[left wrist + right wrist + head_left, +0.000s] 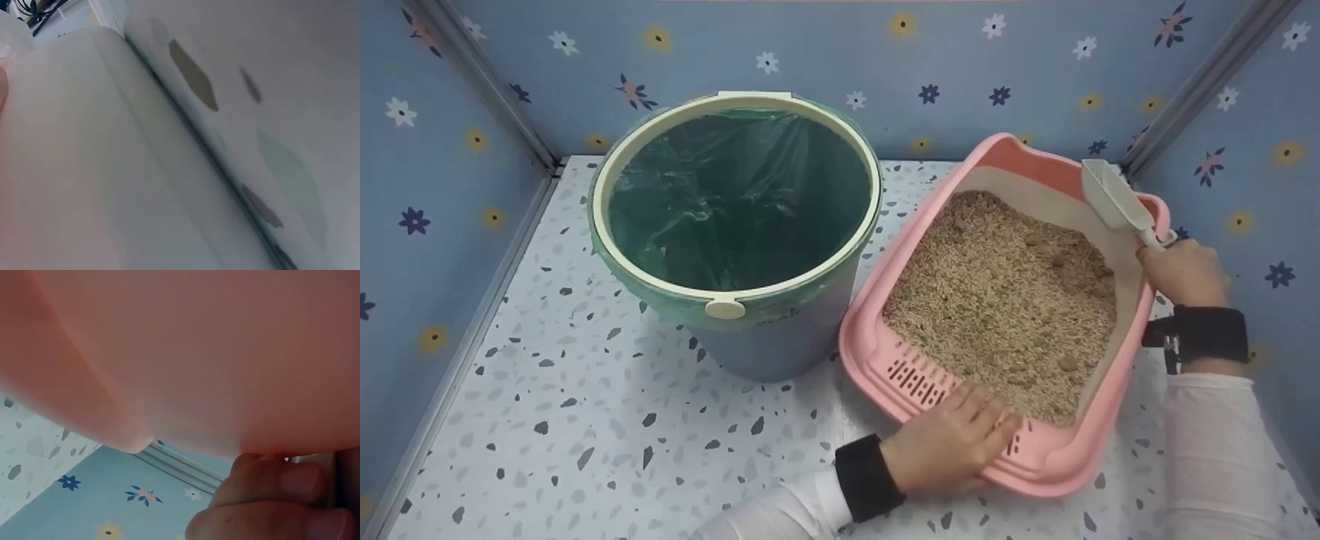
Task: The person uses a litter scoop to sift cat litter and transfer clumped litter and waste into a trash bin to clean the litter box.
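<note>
A pink litter box (pixel 862 330) holds tan granular litter (pixel 997 300) with a few darker clumps. My left hand (pixel 949 442) grips its near rim, fingers over the slotted ledge (pixel 915 381); the thumb is hidden. At the right rim, my right hand (pixel 1189 274) grips the handle of a whitish litter scoop (pixel 1114 199), whose head leans over the far right corner of the box. In the right wrist view, the curled fingers (pixel 264 486) sit right under the pink wall (pixel 185 360).
Left of the box stands a tall bin (pixel 780 345) with a cream ring (pixel 604 214) and a green liner bag (pixel 735 217). Speckled white tabletop (pixel 585 405) lies beneath. Blue flowered panels (pixel 825 67) enclose the back and sides.
</note>
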Demonstrator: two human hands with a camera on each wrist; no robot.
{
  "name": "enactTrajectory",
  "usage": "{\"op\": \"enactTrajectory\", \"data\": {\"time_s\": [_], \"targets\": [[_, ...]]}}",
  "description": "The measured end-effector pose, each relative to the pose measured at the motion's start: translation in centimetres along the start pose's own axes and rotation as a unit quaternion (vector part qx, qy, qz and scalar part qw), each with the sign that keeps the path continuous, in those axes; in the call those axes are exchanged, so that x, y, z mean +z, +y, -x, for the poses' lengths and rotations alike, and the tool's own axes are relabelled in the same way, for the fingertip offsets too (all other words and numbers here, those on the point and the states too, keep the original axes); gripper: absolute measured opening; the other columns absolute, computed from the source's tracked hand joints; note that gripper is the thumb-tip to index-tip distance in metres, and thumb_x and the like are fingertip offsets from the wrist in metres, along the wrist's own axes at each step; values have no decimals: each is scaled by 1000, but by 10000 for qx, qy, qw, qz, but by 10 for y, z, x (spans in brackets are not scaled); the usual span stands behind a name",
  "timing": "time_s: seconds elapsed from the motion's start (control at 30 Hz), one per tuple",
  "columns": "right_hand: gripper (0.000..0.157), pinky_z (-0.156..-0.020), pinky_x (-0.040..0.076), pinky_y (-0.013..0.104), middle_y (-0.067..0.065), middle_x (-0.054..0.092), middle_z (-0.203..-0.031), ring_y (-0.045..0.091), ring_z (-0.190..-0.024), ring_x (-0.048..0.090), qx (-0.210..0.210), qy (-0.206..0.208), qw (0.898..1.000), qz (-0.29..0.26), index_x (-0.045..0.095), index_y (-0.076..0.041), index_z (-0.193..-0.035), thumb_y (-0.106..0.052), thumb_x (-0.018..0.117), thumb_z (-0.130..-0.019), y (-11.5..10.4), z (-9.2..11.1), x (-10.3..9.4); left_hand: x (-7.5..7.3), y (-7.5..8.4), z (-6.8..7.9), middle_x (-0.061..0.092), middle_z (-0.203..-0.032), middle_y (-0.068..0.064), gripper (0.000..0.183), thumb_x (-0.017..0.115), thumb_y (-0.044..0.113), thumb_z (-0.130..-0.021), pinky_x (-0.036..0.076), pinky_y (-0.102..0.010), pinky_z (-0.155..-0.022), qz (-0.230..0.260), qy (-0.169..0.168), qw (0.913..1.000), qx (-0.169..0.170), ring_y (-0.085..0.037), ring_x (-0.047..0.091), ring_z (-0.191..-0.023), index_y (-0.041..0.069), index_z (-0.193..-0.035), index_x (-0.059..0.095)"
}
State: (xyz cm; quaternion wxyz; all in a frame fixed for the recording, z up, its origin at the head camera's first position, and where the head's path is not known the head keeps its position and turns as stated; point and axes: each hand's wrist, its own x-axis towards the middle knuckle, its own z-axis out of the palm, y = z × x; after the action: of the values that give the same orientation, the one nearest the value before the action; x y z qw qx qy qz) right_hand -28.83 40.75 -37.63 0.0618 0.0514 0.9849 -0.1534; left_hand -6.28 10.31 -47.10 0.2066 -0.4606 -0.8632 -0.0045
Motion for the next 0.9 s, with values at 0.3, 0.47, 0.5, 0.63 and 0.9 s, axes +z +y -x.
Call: {"op": "enactTrajectory", "data": {"time_s": [0.3,0.47,0.5,0.63,0.9], "targets": [[57,-44,35,35,11,48,-64,26,-54,50,164,81,9997,-165,51,4,-82,-51,37,-92,3,10,2,-1,-9,4,59,-129,-10,59,42,51,-94,37,-38,-106,210,233,9995,74,-24,57,-118,8,-134,50],[59,-44,35,37,20,51,-70,30,-59,49,305,183,9992,-206,52,7,-86,-50,38,-91,8,17,1,-2,-18,7,57,-131,-10,62,48,51,-91,36,-40,-106,240,134,9993,253,-27,55,-121,8,-136,47],[59,-44,35,37,21,51,-71,31,-60,49,324,200,9991,-196,52,7,-86,-51,38,-91,9,19,2,-2,-20,8,57,-131,-10,64,48,53,-90,36,-40,-107,274,77,9992,288,-27,54,-122,8,-136,47],[55,-42,34,37,16,49,-65,28,-55,48,371,303,9985,-274,50,3,-80,-49,38,-91,12,26,4,-2,-28,12,56,-132,-9,66,50,54,-90,32,-38,-109,525,-28,9978,394,-25,53,-123,9,-137,46],[49,-41,32,35,4,40,-55,21,-47,40,475,377,9968,-522,46,-1,-73,-46,37,-91,18,38,13,0,-47,21,55,-133,-8,68,57,52,-86,29,-38,-111,652,5,9955,694,-23,52,-124,9,-137,46]]}}
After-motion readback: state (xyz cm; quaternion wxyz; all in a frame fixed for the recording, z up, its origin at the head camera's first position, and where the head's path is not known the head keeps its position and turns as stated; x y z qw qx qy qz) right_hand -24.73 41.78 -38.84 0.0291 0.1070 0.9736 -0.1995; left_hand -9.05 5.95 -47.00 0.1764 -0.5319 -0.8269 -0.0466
